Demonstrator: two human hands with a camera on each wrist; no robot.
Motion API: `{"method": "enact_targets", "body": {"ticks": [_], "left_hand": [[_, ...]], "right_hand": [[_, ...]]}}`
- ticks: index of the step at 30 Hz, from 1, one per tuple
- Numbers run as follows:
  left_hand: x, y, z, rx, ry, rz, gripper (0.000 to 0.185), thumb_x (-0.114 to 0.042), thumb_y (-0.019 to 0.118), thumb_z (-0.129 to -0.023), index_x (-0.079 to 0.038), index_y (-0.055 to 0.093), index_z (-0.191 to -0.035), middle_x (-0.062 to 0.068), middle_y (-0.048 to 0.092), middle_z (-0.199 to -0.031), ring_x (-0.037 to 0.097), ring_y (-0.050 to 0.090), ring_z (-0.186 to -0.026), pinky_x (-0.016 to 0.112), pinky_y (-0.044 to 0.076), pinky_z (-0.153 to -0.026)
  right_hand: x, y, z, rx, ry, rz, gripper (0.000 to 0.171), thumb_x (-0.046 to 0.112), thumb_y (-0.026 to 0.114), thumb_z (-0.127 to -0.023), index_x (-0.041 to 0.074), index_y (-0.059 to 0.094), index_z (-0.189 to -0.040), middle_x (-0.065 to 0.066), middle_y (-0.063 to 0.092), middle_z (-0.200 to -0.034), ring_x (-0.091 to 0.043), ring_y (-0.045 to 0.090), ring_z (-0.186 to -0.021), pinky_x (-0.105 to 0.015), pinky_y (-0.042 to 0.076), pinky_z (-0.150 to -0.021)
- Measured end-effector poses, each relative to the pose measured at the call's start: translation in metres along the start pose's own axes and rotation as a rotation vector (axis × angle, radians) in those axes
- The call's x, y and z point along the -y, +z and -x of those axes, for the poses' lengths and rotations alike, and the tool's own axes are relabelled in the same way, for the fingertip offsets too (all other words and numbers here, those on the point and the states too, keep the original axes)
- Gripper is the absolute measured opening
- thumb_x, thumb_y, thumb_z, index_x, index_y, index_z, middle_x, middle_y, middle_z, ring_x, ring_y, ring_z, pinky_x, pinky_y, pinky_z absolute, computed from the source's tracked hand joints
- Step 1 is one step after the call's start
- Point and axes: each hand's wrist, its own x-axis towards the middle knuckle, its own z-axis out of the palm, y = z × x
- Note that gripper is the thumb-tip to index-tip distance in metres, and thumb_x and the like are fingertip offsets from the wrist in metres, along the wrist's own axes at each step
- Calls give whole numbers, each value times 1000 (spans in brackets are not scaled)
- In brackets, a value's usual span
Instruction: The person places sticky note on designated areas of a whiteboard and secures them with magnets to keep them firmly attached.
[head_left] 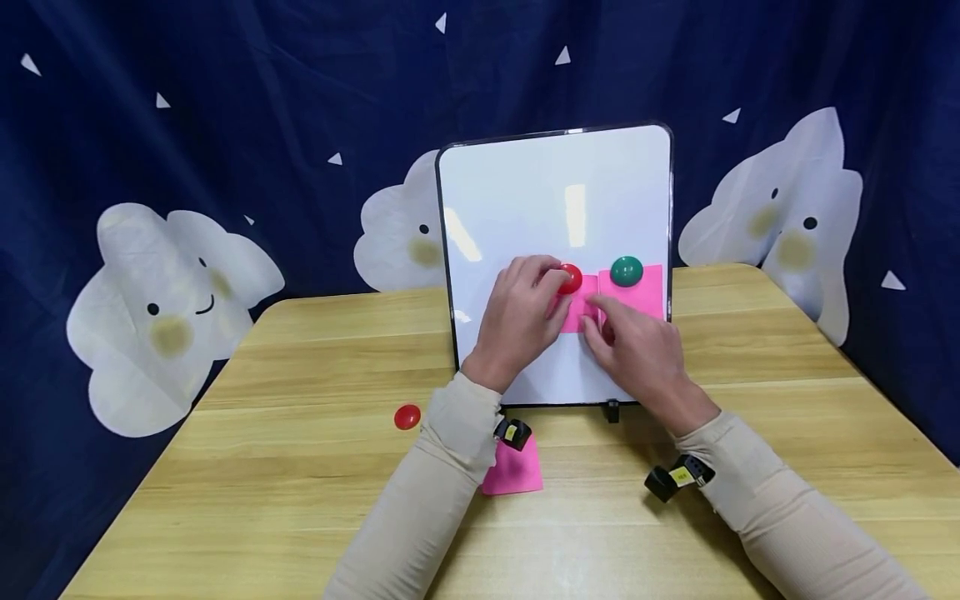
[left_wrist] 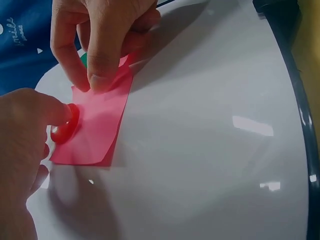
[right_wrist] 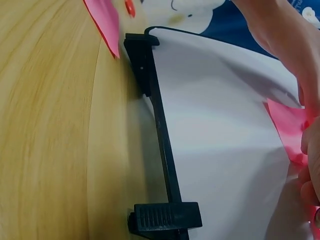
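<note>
Table (head_left: pixel 300 500): your light wooden table fills the lower half of the head view.
Whiteboard (head_left: pixel 525 200): stands at the table's far middle, on black feet.
Red magnet (head_left: pixel 407 417): lies left of centre.
Pink note (head_left: pixel 517 475): lies at lower centre, partly under your sleeve.

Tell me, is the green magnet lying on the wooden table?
No, the green magnet sits on the whiteboard, pinning a pink note.
</note>
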Motion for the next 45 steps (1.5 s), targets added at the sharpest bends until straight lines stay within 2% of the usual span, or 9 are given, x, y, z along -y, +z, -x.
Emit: {"method": "enact_targets", "body": {"ticks": [6, 13, 20, 26, 33, 36, 45], "left_hand": [[1, -8, 9, 24, 0, -12, 26, -25, 74, -90, -10, 71, -111, 7, 64, -117, 20, 58, -108, 31, 49, -88], [4, -14, 21, 31, 31, 7, 16, -22, 69, -92, -11, 73, -103, 6, 66, -115, 20, 59, -103, 33, 49, -85], [12, -23, 40, 57, 78, 3, 14, -25, 69, -92, -12, 74, -93, 3, 67, -103, 18, 60, -95, 33, 49, -82], [19, -33, 59, 101, 90, 19, 12, -23, 69, -91, -12, 74, -90, 2, 67, -98, 18, 61, -91, 34, 51, -80], [31, -47, 83, 168, 91, 49, 14, -24, 68, -92, -11, 72, -90, 1, 64, -95, 17, 58, -91, 32, 51, -81], [38, -53, 91, 173, 83, 45, 15, -24, 67, -93, -10, 73, -90, 1, 64, -92, 17, 59, -88, 32, 52, -77], [59, -63, 120, 204, -14, 98, 15, -22, 65, -94, -11, 72, -86, -1, 64, -82, 14, 58, -73, 31, 50, -62]], "right_hand": [[4, -1, -1, -6, -21, -13, 36, 16, 76, -87, 0, 67, -118, -5, 57, -63, -16, 51, -50, -28, 39, -46], [11, 0, 1, 23, 4, -59, 35, 17, 76, -88, 2, 69, -118, -4, 57, -64, -14, 50, -52, -28, 41, -47], [24, 3, 2, 61, -1, -113, 33, 19, 75, -87, 3, 70, -115, -1, 52, -62, -12, 44, -51, -28, 39, -46], [37, 7, 6, 114, 29, -183, 29, 18, 77, -85, 5, 71, -110, 3, 50, -60, -9, 41, -51, -27, 37, -47], [51, 12, 11, 241, 45, -269, 20, 21, 72, -89, 8, 73, -105, 10, 49, -61, -6, 44, -54, -26, 40, -50], [56, 13, 11, 291, 46, -304, 16, 20, 73, -89, 10, 74, -102, 11, 49, -62, -6, 45, -55, -27, 41, -52], [71, 20, 23, 514, 42, -360, 11, 21, 72, -91, 14, 75, -100, 15, 52, -65, -5, 47, -60, -27, 44, -56]]}}
